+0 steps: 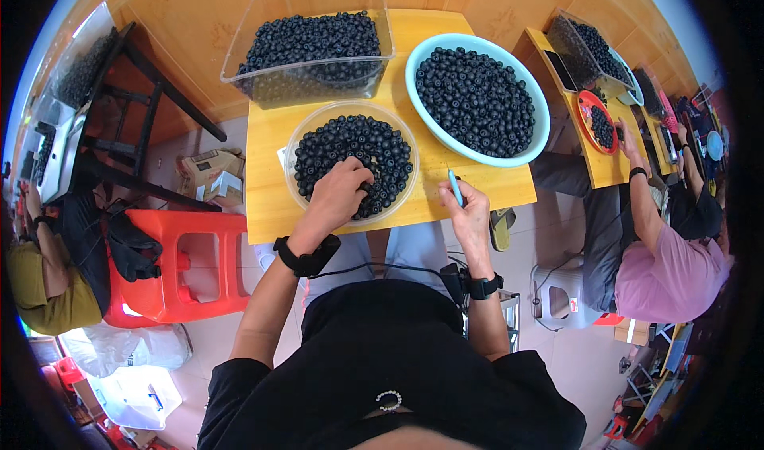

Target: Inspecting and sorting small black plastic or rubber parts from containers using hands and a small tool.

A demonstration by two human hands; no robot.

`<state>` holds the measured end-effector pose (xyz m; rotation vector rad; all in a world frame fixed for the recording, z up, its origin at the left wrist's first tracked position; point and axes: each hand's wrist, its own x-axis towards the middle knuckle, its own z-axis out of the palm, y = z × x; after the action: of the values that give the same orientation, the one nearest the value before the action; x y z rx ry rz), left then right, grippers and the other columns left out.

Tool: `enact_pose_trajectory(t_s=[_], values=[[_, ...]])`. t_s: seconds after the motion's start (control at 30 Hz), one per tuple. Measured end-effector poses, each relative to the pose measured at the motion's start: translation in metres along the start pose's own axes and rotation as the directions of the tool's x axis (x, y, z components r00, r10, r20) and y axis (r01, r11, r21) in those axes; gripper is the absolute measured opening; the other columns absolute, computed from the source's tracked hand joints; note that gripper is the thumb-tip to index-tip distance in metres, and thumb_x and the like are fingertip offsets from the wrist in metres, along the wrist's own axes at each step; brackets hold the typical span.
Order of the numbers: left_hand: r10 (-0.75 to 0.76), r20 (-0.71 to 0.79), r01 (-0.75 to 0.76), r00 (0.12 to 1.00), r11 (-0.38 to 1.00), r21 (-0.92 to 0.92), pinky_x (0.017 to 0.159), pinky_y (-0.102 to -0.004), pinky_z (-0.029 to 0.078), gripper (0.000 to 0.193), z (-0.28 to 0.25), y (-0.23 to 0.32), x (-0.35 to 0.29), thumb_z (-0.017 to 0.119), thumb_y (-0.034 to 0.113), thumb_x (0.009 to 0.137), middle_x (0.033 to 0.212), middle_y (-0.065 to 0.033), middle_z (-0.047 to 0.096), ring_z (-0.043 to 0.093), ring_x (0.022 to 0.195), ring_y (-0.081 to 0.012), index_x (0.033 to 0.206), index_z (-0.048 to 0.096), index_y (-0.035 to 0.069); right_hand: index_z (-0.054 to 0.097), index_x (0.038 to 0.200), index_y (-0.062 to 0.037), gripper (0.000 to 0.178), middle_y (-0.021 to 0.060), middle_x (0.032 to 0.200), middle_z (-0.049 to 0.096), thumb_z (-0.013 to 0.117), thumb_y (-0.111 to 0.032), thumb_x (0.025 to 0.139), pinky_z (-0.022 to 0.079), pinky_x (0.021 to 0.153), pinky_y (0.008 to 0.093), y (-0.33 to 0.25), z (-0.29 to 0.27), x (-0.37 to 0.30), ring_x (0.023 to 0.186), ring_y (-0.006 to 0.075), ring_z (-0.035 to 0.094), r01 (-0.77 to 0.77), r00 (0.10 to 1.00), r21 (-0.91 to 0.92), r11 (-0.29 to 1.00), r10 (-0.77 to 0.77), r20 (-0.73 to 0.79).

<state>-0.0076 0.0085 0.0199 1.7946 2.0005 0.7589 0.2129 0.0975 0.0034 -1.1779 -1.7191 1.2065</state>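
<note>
Left hand [342,194], centre frame, curls fingers into dark beads [350,137], pinch hidden, can't tell; right hand [469,213], right of centre, grips a blue tool [454,187], long axis steep, pointing up-left.

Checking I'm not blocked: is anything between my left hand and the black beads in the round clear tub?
Nothing visible: your left hand reaches into the round clear tub, its fingers down among the black beads.

Bin [318,92] is standing far left on table [493,187]; bowl [350,107] is sitting nearer; basin [543,116], right; beads [477,100] are filling all.
</note>
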Motion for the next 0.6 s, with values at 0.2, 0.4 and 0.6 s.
enact_pose_trajectory(t_s=[0.2, 0.4, 0.6], values=[[-0.067, -0.094, 0.052, 0.993, 0.987, -0.154, 0.075, -0.0348, 0.045, 0.017, -0.002, 0.002, 0.001, 0.064, 0.001, 0.069, 0.086, -0.0070, 0.056, 0.056, 0.086, -0.0276, 0.084, 0.061, 0.006, 0.065, 0.084, -0.0001, 0.013, -0.0021, 0.057, 0.049, 0.062, -0.011, 0.080, 0.034, 0.050, 0.0227, -0.004, 0.001, -0.006, 0.055, 0.0052, 0.042, -0.014, 1.000, -0.018, 1.000, 0.014, 0.009], [-0.096, -0.195, 0.024, 0.976, 0.939, -0.344, 0.074, -0.0295, 0.048, 0.017, -0.001, 0.000, 0.001, 0.065, 0.001, 0.070, 0.096, -0.0046, 0.061, 0.059, 0.085, -0.0205, 0.087, 0.063, 0.004, 0.065, 0.085, 0.0006, 0.012, -0.0016, 0.058, 0.050, 0.063, -0.011, 0.080, 0.035, 0.050, 0.0221, -0.007, 0.005, -0.010, 0.055, 0.0050, 0.043, -0.003, 1.000, -0.040, 0.999, 0.003, 0.013], [-0.220, -0.112, 0.106, 0.969, 0.782, -0.615, 0.078, -0.0248, 0.048, 0.019, 0.000, 0.009, -0.001, 0.063, -0.001, 0.073, 0.099, -0.0051, 0.063, 0.058, 0.093, -0.0129, 0.093, 0.064, 0.002, 0.065, 0.086, 0.0015, 0.011, 0.0008, 0.066, 0.059, 0.061, -0.008, 0.081, 0.042, 0.058, 0.0206, -0.019, 0.014, -0.013, 0.062, 0.0062, 0.053, -0.040, 0.994, -0.029, 0.999, 0.042, 0.105]])
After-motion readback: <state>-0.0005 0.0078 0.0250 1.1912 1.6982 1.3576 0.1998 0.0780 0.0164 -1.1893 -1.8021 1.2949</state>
